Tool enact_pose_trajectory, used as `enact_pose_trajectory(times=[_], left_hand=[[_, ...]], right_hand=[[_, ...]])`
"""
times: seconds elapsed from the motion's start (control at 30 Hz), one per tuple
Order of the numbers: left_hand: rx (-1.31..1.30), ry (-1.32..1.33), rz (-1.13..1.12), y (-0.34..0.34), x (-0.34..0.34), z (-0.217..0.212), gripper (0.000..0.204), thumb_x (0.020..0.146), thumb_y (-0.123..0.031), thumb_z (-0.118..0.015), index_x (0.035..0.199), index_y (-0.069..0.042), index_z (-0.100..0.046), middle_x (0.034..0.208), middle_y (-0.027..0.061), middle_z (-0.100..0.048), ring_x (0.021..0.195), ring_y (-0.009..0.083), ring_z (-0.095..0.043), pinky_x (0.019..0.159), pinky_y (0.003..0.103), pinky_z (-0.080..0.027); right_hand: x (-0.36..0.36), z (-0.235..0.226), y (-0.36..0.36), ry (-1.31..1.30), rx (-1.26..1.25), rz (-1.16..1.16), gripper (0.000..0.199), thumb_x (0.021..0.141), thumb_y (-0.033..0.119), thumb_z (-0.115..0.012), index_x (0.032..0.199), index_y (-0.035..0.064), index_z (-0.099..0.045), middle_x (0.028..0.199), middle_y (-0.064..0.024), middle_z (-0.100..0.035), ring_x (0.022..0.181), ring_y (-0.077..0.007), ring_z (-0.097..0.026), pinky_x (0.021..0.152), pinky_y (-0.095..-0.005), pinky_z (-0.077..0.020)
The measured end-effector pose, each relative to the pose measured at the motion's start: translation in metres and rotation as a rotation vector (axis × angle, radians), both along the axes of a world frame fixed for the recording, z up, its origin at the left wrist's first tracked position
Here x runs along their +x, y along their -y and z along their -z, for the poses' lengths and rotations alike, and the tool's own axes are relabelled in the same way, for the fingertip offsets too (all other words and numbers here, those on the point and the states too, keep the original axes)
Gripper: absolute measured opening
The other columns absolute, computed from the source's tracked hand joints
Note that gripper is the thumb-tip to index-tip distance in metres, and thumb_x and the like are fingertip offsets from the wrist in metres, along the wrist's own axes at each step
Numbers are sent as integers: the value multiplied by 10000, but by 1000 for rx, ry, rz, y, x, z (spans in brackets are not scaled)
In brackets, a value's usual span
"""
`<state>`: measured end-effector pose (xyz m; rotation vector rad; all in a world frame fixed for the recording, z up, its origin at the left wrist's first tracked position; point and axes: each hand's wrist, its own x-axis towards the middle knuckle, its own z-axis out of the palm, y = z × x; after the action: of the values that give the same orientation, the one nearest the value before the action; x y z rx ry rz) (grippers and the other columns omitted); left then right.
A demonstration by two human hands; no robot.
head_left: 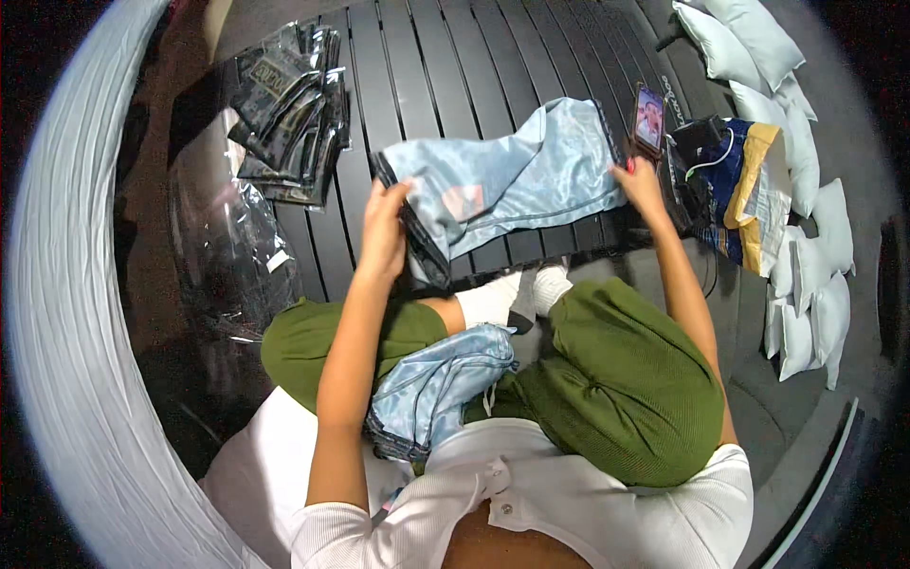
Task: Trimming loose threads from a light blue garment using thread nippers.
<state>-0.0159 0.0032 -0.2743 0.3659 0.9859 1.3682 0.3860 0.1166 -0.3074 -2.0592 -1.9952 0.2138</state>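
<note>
A shiny light blue cloth (507,185) with dark edging is stretched across a dark slatted table (455,85) in front of me. A pinkish patch shows on its left half. My left hand (383,228) is closed on its left end, at the dark band. At the opposite end, the fingers of my right hand (641,188) pinch the dark-edged right side. Red nail colour shows on that hand. A second light blue cloth (441,384), also with a dark edge, lies crumpled in my lap over green trousers.
Several glossy black packets (289,119) are piled at the table's far left, with clear plastic wrapping (251,275) nearer me. A lit phone (648,121) stands at the right, beside a blue and yellow bag (754,194) and a cable. Small pale pillows (801,256) line the right side.
</note>
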Motion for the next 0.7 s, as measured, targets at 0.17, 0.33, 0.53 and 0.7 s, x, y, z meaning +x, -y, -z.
enact_pose_trajectory(times=[0.17, 0.33, 0.53, 0.7], left_hand=[[51, -1156, 854, 10, 15, 35, 401, 747, -324, -620, 609, 22, -472, 551, 85, -433, 516, 129, -422, 478, 328, -353], [216, -865, 1399, 11, -17, -36, 575, 784, -449, -597, 436, -46, -381, 450, -27, -274, 425, 104, -261, 393, 310, -221], [98, 703, 287, -30, -78, -37, 326, 899, -264, -428, 1042, 5, -545, 941, 118, -630, 796, 204, -633, 643, 295, -538], [92, 387, 198, -42, -97, -14, 352, 900, -328, -417, 1016, -35, -573, 944, 107, -635, 929, 240, -583, 885, 445, -420]], right_hand=[[-18, -26, 31, -340, -649, -448, 274, 690, 116, -637, 646, 30, -381, 583, -21, -372, 578, -108, -345, 526, -283, -334], [-8, -111, 28, -537, -619, -487, 307, 686, 47, -664, 623, 115, -371, 607, 75, -305, 568, -45, -313, 505, -238, -288], [28, -169, -17, -1278, -22, -219, 229, 803, 142, -594, 684, 166, -400, 699, 77, -383, 651, -44, -391, 594, -197, -309], [1, -148, -45, -1300, -148, -85, 326, 769, 94, -621, 637, 175, -334, 631, 92, -287, 583, -27, -273, 537, -209, -220]])
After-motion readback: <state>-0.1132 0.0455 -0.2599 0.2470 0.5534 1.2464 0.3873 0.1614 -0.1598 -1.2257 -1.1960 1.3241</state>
